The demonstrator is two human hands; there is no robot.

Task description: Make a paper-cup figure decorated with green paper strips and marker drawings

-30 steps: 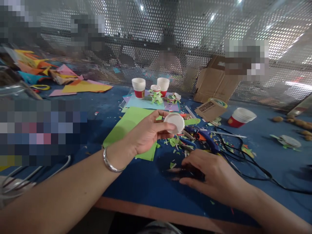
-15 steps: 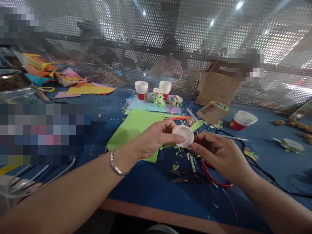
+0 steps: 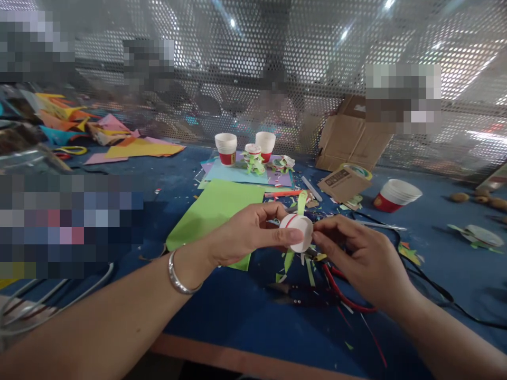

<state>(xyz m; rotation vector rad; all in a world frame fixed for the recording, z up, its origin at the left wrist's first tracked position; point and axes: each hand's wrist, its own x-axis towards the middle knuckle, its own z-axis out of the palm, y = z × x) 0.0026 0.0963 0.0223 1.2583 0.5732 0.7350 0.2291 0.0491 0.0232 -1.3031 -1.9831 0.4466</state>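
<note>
White, round paper cup piece [image 3: 304, 224] with a red stripe, held over a blue table [image 3: 222, 309].
From left: flat bright-green paper sheet [image 3: 214, 208]; bare left hand [image 3: 247, 230] clamped on the cup piece; bare right hand [image 3: 362, 250] pinching its right rim; stacked red-and-white paper cups [image 3: 397, 195] beyond.

Setting: blue worktable against perforated metal screen

Perforated metal screen [image 3: 241, 53] stands beyond the fingers [image 3: 273, 211], spanning the full width behind the table. Round holes, close pitch, grey. Dark horizontal band [image 3: 233, 82] crosses it above the fingers; shapes past the mesh too blurred to identify. Lighting: small bright lamp [image 3: 232, 23] high above the fingers, two more up and to their right, plus white light strip [image 3: 485, 137] far right. Blue tabletop [image 3: 222, 306] runs under the fingers; reddish-brown table edge [image 3: 222, 354] on the near side. Floor lost in shadow.
</note>
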